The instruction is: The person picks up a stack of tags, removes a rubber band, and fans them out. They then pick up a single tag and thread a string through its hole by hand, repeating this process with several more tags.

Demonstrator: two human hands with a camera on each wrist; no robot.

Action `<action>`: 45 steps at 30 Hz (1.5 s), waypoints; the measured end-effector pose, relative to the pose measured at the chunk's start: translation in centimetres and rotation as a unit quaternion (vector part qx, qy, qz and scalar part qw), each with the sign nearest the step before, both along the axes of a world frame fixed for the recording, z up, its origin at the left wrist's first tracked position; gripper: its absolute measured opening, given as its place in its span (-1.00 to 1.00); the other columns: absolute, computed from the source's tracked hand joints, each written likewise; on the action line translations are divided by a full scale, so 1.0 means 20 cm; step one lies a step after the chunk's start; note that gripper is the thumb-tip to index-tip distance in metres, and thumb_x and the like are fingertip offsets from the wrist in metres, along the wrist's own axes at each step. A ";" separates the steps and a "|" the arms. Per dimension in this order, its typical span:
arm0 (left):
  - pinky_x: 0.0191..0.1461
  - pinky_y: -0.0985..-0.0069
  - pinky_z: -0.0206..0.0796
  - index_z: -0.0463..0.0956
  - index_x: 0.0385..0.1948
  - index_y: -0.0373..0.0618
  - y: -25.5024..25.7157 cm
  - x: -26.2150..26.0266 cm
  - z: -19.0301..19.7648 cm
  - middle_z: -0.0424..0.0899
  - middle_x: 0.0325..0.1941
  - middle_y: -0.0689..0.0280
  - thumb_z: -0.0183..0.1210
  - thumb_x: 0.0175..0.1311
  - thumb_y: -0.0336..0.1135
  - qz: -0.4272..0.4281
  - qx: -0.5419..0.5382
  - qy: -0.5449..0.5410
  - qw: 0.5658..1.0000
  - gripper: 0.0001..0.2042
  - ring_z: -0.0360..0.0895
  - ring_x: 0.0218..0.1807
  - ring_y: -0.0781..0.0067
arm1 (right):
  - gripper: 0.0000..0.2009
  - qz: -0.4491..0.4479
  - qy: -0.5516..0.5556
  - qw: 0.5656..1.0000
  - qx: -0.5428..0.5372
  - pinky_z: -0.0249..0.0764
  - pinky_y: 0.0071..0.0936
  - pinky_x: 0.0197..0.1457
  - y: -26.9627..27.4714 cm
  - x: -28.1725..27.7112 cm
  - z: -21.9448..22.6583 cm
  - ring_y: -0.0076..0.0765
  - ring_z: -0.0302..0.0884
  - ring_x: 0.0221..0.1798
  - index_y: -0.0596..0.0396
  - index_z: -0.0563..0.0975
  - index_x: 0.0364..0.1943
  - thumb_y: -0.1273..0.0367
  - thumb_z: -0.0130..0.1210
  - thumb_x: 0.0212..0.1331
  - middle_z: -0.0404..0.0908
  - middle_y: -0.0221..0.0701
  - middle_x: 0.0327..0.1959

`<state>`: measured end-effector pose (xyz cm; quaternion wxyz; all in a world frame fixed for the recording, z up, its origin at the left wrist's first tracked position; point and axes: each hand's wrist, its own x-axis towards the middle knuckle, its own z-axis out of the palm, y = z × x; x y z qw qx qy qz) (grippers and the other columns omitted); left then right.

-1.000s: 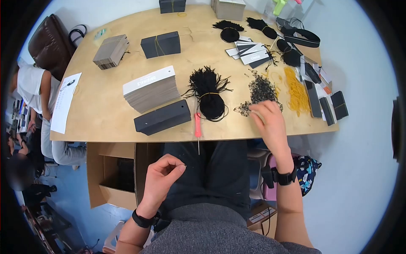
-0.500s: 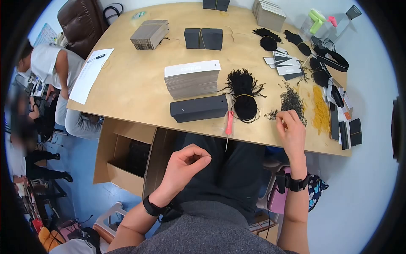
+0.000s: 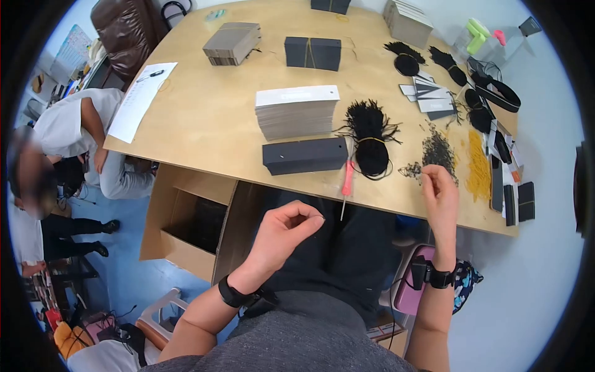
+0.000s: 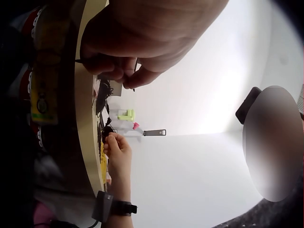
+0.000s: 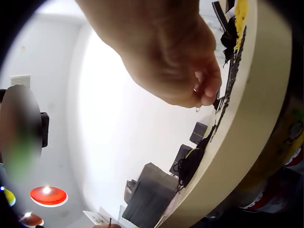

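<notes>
Over the lap, my left hand pinches a thin dark piece between thumb and forefinger; it looks like a small pin, mostly hidden by the fingers. My right hand is at the near edge of the pile of small black safety pins, thumb and fingertips together. A tiny wire loop, the end of a safety pin, sticks out below those fingertips in the right wrist view. Left of the pile lies a bundle of black cords, tied with a yellow band. Beside it is a red-handled awl, its tip past the table edge.
Stacks of tags stand on the table: a pale stack and a dark stack nearest. Yellow rubber bands lie right of the pins. An open cardboard box is below the edge, and another person sits at left.
The view has turned, so the table appears shifted to the right. My right fingers, spread over the pins earlier, have come together at the pile. My left hand keeps its pinch.
</notes>
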<state>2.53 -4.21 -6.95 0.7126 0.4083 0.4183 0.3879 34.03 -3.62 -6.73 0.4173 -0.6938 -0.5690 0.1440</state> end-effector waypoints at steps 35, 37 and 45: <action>-0.03 0.65 0.33 0.66 -0.29 -0.28 0.00 -0.01 0.00 0.62 -0.29 0.38 0.26 0.28 -0.50 -0.054 0.009 -0.022 0.998 -0.94 0.50 -0.18 0.63 | -0.84 0.258 -0.054 0.963 0.054 0.48 -0.42 -0.37 -0.15 -0.59 0.18 -0.30 0.53 -0.43 0.08 0.57 -0.25 0.51 0.28 0.08 0.46 -0.36 -0.36; -0.07 0.65 0.33 0.65 -0.24 -0.26 0.00 -0.02 -0.01 0.63 -0.28 0.37 0.25 0.29 -0.49 -0.076 0.031 -0.013 0.997 -0.92 0.50 -0.19 0.63 | -0.81 0.312 -0.111 0.940 0.082 0.48 -0.35 -0.38 -0.13 -0.58 0.17 -0.20 0.52 -0.40 0.08 0.55 -0.28 0.53 0.29 0.00 0.46 -0.36 -0.37; -0.26 0.69 0.23 0.65 -0.12 -0.18 -0.04 -0.09 -0.06 0.65 -0.29 0.35 0.23 0.36 -0.37 -0.070 -0.150 -0.213 0.963 -0.84 0.40 -0.35 0.71 | -0.81 0.265 -0.152 0.941 0.145 0.47 -0.36 -0.37 -0.09 -0.60 0.17 -0.21 0.51 -0.39 0.08 0.52 -0.38 0.52 0.30 -0.08 0.44 -0.37 -0.41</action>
